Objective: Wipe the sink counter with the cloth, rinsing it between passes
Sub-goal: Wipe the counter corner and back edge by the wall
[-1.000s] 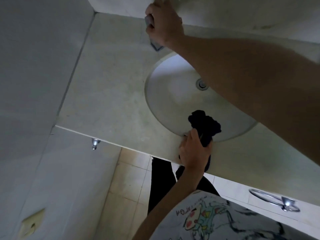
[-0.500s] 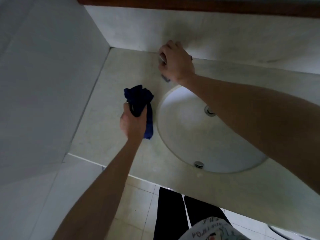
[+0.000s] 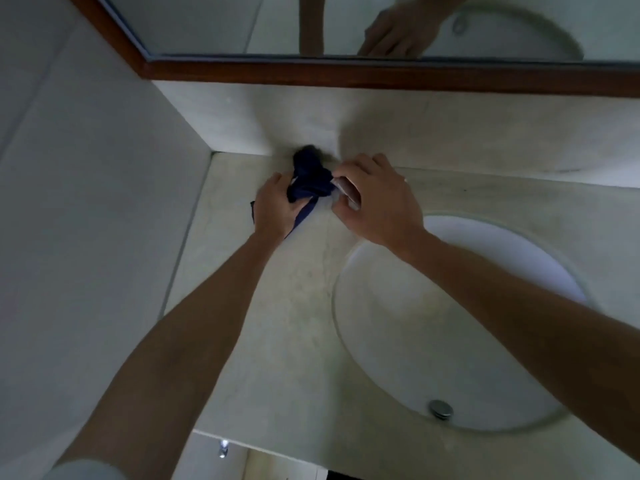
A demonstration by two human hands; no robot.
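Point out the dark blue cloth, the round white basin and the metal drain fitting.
dark blue cloth (image 3: pixel 309 183): head view, bunched middle beside the left hand.
round white basin (image 3: pixel 460 327): head view, bare bowl wall.
metal drain fitting (image 3: pixel 440 408): head view, its top.

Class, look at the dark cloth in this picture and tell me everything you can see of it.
The cloth is dark navy, soft fabric, bunched into a crumpled wad, not spread flat. It sits on the pale counter at the back, against the wall, left of the sink basin. The left hand grips it, a loose end trailing beneath the palm. The right hand, holding a small flat object, touches its right side. Whether it is wet cannot be told.
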